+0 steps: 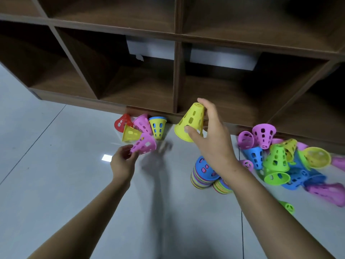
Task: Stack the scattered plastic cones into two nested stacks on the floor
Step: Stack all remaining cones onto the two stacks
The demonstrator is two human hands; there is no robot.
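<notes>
Grey tiled floor (56, 165) before dark wooden shelving (175, 71). Right hand (211, 139) grips yellow cone (190, 122), aloft at 12 o'clock of nested stacks (203, 176). Left hand (121, 163) pinches pink cone (144, 144) at 9 o'clock. Loose pile (276, 157), 3 o'clock. Risk: tilted yellow cone may seat crooked, tipping a stack.

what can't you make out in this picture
All head view.
second stack: the right forearm covers its top, so its top colour is hidden.
blue-topped stack: rims too thin to count.
right pile: cones overlap, lower ones hidden; the frame's right edge cuts it off.
yellow cone: the right hand hides its far side.
pink cone: the left hand covers part of its rim.
</notes>
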